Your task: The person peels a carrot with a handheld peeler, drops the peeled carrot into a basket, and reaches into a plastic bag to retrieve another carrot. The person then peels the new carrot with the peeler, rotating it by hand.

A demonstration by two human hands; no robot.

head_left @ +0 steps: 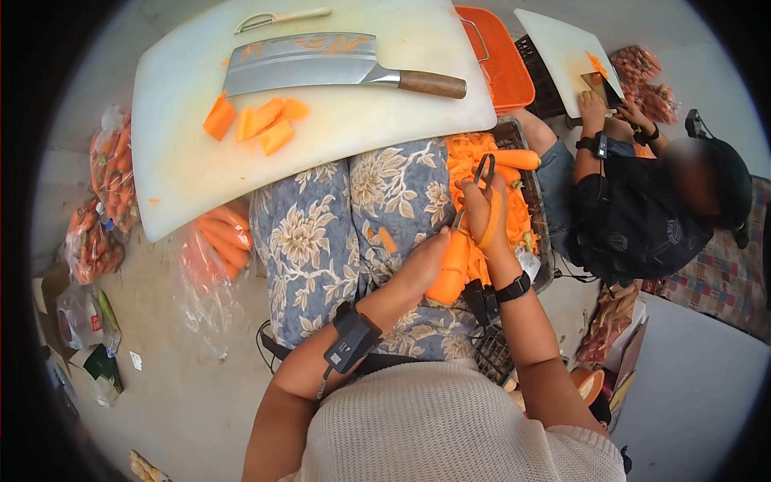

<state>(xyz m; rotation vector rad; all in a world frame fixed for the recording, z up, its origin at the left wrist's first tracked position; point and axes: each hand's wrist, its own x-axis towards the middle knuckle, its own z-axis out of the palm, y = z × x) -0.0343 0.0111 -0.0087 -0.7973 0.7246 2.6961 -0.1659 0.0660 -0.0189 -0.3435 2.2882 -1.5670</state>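
Observation:
In my left hand [426, 259] is a thick orange carrot [449, 273], held over my lap with the fingers mostly hidden behind it. My right hand [479, 210] is closed around a peeler [484, 167], whose dark looped end sticks out above the fingers. The peeler is close to the upper end of the carrot. A long orange peel strip [492, 221] lies along my right hand. Beneath and beyond both hands, a dark crate [546, 241] holds a heap of carrot peelings [460, 153] and a whole carrot [518, 159].
A white cutting board [337, 120] bears a cleaver [305, 63], another peeler [281, 18] and several carrot pieces [269, 120]. Bags of carrots [217, 241] stand at left. An orange bin [498, 60] is beyond the crate. At right, a co-worker [634, 209] cuts on another board [562, 48].

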